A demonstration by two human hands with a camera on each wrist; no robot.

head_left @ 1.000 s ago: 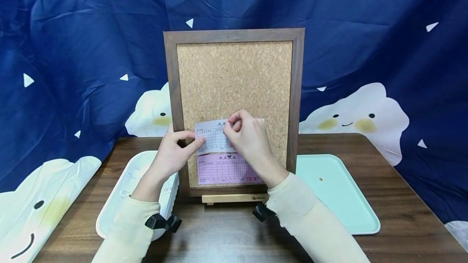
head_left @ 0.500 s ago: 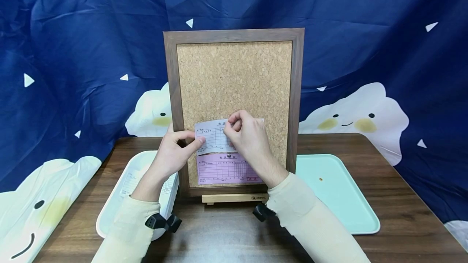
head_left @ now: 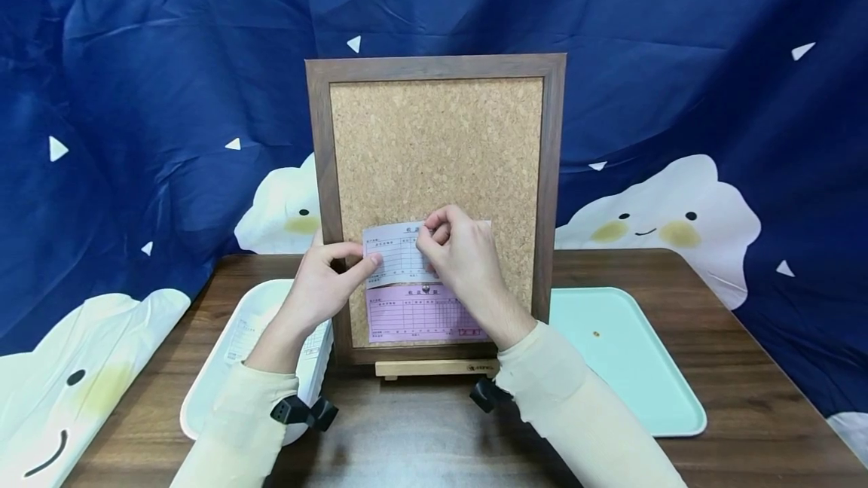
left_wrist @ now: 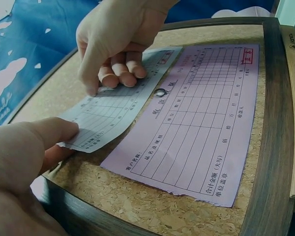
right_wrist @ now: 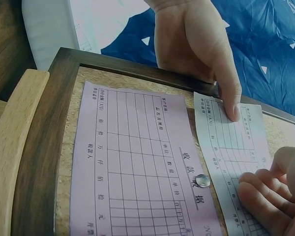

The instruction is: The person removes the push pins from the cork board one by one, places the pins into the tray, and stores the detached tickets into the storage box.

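A pale blue receipt slip (head_left: 393,258) lies against the lower half of a framed corkboard (head_left: 434,149). My left hand (head_left: 325,281) pinches the slip's left edge, thumb (right_wrist: 231,101) on its printed face, fingers behind it. At the top middle of the same slip, my right hand (head_left: 464,247) has thumb and index finger pinched together, the other fingers curled; I cannot tell what is between the fingertips. Just below hangs a pink receipt slip (left_wrist: 182,132), fixed near its top by a round silver push pin (right_wrist: 202,181). The blue slip's right part is mostly hidden behind the right hand.
The board stands on a light wooden easel ledge (head_left: 434,369). To the left is a white tray (head_left: 203,398) with printed slips (head_left: 239,337), partly under the left forearm. A mint-green tray (head_left: 631,367) at right bears a tiny brownish thing (head_left: 596,333). Blue cloth hangs behind.
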